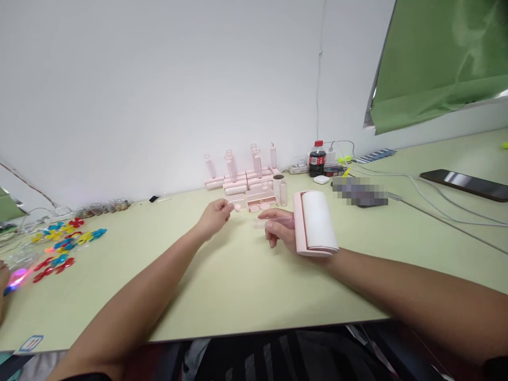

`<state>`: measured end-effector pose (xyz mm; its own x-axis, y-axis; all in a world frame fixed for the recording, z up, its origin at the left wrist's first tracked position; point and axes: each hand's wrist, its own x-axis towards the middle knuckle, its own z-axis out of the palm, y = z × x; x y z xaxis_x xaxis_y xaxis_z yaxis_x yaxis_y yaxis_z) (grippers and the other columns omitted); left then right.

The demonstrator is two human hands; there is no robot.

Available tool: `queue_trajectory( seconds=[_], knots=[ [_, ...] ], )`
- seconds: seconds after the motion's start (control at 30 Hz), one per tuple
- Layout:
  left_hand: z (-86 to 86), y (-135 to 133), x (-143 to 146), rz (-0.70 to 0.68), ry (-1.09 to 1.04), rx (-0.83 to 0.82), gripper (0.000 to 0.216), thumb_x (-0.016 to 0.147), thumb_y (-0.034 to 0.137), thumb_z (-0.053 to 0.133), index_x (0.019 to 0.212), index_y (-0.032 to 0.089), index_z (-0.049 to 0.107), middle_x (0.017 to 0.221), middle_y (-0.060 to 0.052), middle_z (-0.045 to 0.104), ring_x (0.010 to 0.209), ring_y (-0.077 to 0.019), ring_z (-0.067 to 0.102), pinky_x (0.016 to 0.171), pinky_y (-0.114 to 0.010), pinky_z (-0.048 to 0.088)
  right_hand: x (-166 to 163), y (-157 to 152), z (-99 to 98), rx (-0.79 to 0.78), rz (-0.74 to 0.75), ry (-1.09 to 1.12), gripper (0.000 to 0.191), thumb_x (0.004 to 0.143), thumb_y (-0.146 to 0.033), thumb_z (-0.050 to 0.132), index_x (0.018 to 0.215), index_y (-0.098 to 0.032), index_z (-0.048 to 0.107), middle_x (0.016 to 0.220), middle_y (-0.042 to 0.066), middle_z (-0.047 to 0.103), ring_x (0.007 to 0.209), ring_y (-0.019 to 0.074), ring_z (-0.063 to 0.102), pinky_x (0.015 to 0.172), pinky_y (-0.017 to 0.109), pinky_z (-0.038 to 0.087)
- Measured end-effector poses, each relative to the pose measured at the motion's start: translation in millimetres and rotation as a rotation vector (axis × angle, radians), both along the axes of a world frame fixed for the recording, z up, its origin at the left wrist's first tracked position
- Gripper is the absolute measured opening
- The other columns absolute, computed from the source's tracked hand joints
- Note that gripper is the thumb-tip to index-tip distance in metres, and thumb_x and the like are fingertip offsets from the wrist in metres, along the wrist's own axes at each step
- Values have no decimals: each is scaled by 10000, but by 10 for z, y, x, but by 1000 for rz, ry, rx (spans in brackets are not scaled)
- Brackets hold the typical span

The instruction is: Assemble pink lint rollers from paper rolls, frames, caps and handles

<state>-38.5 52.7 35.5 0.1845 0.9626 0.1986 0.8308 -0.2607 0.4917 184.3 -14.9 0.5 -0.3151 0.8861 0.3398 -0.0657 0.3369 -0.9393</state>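
Note:
My right hand (281, 233) is closed around the translucent pink handle (260, 223) of what looks like a lint roller. The roller's head, a white roll (319, 219) in a pink shell, lies over my wrist. To the left, my left hand (214, 216) pinches a small pale pink piece (237, 207) between thumb and fingertips; its exact shape is too small to tell. Behind my hands, an open pink box (262, 206) holds small pink parts. Beside it stand a clear tube (283, 193) and a pink cylinder with a dark top (278, 184).
Several similar rollers with upright handles (231, 168) stand against the wall. A cola bottle (317, 159), a white case (321, 180), cables and a phone (464, 183) lie to the right. Colourful flower-shaped pieces (59, 260) and another person's hand (3, 280) are at the left.

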Motion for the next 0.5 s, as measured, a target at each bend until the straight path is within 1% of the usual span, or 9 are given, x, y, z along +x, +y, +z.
queue_trajectory(
  seconds=[0.03,0.07,0.1,0.17,0.2,0.23,0.3,0.4,0.5],
  knots=[
    [-41,-133,44,-46,-74,-61,317,966,434,321,824,201,482,607,21,511,453,-99,403,467,-222,329,4,-6,9,20,-19,2,360,839,-464,609,1043,-168,602,657,-18,581,521,111,562,527,257,458],
    [-73,-250,86,-143,-303,-198,302,949,456,375,810,202,462,586,37,482,418,-79,337,438,-212,275,8,-16,16,34,-28,-1,358,841,-451,604,1058,-166,598,670,-11,591,529,116,566,534,264,463],
    [-97,-346,127,-230,-483,-328,318,918,491,446,787,201,446,575,47,468,405,-64,301,425,-205,236,11,-28,22,43,-30,-7,355,844,-439,598,1067,-163,594,680,-5,597,538,120,570,543,270,467],
    [-119,-461,192,-331,-752,-487,368,848,529,569,763,198,432,559,59,458,399,-46,262,420,-199,185,14,-54,33,63,-21,-20,342,845,-425,595,1061,-160,589,682,-1,596,546,124,570,548,274,465],
    [-120,-485,215,-360,-829,-532,390,822,536,608,752,197,430,551,61,457,400,-43,259,420,-197,172,15,-67,37,73,-12,-27,340,844,-423,596,1060,-161,588,682,-2,591,549,125,570,548,274,463],
    [-118,-493,229,-377,-878,-560,400,808,536,630,745,194,431,545,61,458,402,-42,263,420,-196,164,16,-78,42,80,-5,-34,338,845,-422,596,1062,-162,587,685,-3,586,553,126,571,546,273,461],
    [-109,-483,231,-410,-909,-604,408,801,529,646,729,187,438,555,52,474,409,-43,292,420,-197,157,20,-98,50,95,-2,-46,335,844,-427,599,1054,-167,590,692,-4,577,555,125,569,537,271,458],
    [-98,-471,192,-478,-865,-667,433,795,545,653,702,166,466,589,29,505,426,-44,336,420,-199,155,31,-130,67,103,11,-58,331,840,-429,612,1041,-167,602,713,4,583,579,130,575,552,278,478],
    [-95,-490,154,-535,-845,-724,476,778,577,657,655,158,468,553,22,496,430,-49,342,423,-200,168,49,-163,86,95,32,-72,345,854,-425,607,1072,-158,618,740,23,612,626,145,597,597,295,506]
  ],
)
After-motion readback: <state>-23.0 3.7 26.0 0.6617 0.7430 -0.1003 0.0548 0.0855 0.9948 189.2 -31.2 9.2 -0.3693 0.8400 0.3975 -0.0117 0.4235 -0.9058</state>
